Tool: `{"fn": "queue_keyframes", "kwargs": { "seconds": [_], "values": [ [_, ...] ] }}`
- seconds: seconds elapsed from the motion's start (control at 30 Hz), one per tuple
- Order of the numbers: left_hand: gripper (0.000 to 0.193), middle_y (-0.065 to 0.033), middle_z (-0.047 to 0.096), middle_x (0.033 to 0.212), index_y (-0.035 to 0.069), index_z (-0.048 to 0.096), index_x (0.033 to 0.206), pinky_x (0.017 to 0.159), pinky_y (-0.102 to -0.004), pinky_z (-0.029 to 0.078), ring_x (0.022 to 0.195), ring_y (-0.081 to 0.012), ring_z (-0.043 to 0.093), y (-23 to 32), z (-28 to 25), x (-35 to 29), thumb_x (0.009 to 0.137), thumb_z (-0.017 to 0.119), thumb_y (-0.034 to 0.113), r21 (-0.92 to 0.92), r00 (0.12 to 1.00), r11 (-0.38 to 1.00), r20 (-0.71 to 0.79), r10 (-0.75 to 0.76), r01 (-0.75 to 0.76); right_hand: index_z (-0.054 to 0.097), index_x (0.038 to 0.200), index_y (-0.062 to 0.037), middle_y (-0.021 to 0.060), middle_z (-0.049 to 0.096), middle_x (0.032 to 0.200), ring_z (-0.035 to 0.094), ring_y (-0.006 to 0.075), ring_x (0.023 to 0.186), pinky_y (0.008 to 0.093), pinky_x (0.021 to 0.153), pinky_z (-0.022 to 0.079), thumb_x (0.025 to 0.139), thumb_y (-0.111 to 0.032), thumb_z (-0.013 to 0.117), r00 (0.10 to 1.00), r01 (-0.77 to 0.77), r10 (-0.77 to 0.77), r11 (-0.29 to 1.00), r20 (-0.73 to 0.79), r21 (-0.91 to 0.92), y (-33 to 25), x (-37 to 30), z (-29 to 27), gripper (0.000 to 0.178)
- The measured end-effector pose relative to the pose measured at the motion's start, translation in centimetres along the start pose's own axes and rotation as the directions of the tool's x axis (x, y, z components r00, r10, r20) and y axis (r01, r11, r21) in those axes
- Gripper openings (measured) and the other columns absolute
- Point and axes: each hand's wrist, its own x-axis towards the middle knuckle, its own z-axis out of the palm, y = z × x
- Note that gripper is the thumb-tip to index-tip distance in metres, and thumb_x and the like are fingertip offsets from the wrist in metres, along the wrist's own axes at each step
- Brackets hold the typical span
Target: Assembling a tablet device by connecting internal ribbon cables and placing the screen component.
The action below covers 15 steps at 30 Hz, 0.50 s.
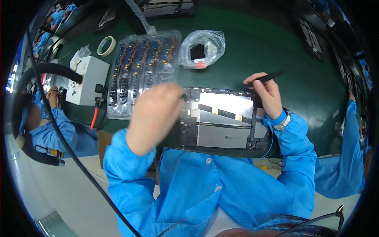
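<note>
A tablet-like device frame (225, 136), dark-edged with a silvery inner plate, lies flat before me on the green table. My right hand (268, 94) is closed around a slim black pen-like tool (270, 77) above the frame's upper right corner. The tool's tip end is partly hidden by the fingers. My left hand (158, 114), slightly blurred, hovers between the frame's left edge and a clear plastic tray (118, 112) of small parts. Its fingers are curled together, and a small dark bit shows at their tips; what it is I cannot make out.
Beyond the frame sits a clear plastic bag (215, 41) with something black inside. A tape roll (106, 46) and a white box (89, 81) with a thick black hose (59, 69) stand at left. A dark cable crosses the left side. People in blue work on both sides.
</note>
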Motion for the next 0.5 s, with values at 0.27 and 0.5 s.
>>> {"fn": "queue_keyframes", "kwargs": {
  "seconds": [0.27, 0.5],
  "values": [
    [0.016, -0.0136, 0.06, 0.087, 0.005, 0.059, 0.091, 0.071, -0.0381, 0.047, 0.083, -0.0321, 0.058, -16.7, -4.4, 3.9, 0.075, 0.057, 0.005, 0.179, 0.968, 0.956, -0.142, -0.206, 0.23, 0.05, 0.085, -0.0036, 0.018, 0.055, 0.098, 0.052, 0.0247, 0.094, 0.0385, 0.089, 0.038, 0.086, -0.023, 0.048, 0.883, 0.463, -0.446, 0.878, -0.143, 0.121, -5.9, -1.9, -3.7, 0.019],
    [0.015, -0.0128, 0.06, 0.089, 0.004, 0.06, 0.088, 0.071, -0.0374, 0.047, 0.083, -0.0315, 0.058, -20.2, -3.0, 4.3, 0.073, 0.058, 0.004, 0.245, 0.961, 0.94, 0.085, -0.263, 0.236, 0.047, 0.083, -0.0066, 0.0057, 0.044, 0.076, 0.037, 0.0128, 0.065, 0.0305, 0.07, 0.031, 0.085, -0.018, 0.049, 0.785, 0.616, -0.594, 0.777, -0.174, 0.126, -8.8, -3.1, -6.5, 0.011]
  ]
}}
